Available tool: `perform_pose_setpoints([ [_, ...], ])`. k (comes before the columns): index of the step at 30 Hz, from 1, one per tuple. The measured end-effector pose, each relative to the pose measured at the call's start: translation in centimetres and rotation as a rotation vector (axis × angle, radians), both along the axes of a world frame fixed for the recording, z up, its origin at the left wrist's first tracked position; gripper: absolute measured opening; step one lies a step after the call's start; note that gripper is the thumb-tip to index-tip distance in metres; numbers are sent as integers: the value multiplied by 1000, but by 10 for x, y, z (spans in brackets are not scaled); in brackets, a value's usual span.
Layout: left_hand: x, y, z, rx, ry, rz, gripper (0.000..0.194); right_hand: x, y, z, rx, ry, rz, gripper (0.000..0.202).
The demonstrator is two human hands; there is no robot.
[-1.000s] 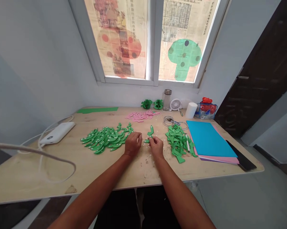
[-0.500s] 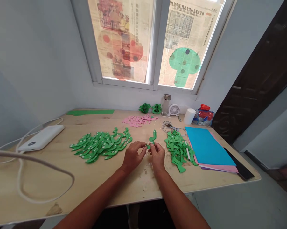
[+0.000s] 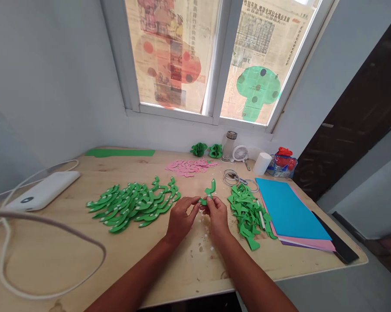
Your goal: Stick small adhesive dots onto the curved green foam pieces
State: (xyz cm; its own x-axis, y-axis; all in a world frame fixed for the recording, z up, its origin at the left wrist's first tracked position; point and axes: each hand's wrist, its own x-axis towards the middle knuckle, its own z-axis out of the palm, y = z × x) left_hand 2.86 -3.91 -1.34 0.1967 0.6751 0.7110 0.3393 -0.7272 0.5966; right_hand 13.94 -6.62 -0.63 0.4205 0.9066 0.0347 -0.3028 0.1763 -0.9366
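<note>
Pinched in my right hand (image 3: 218, 216) is a curved green paper cut-out (image 3: 212, 186) with small pale patches. Its upper end sticks up beyond my fingers, and part of it is hidden behind them. My left hand (image 3: 181, 216) has its thumb and fingertips together at the piece's lower left end. To the left lies a heap of similar green cut-outs (image 3: 133, 203), with pale patches on them. Right of my hands is a pile of green paper scraps (image 3: 246, 212), with a white pen (image 3: 262, 220) on it.
Pink cut-outs (image 3: 190, 166) lie toward the back. Tape rolls (image 3: 231, 177) sit near scissors. A blue sheet stack (image 3: 289, 208) lies right. A glass bottle (image 3: 229, 146) and small fan (image 3: 240, 154) stand behind. A white power bank (image 3: 47, 188) and looping cable occupy the left.
The camera view has shifted and tilted slightly. Both hands stay together at the same green cut-out, with little visible change in their grip.
</note>
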Motion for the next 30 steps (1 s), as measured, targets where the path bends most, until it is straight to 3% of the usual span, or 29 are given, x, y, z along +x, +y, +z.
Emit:
perform_pose_setpoints([
  [7, -5, 2, 0, -90, -26, -32, 17, -1, 8, -12, 24, 41, 28, 27],
  [19, -5, 3, 11, -745, -313, -182, 20, -1, 3, -2, 13, -4, 6, 19],
  [30, -4, 2, 17, -879, -394, -247, 20, -1, 2, -6, -46, -33, 21, 22],
])
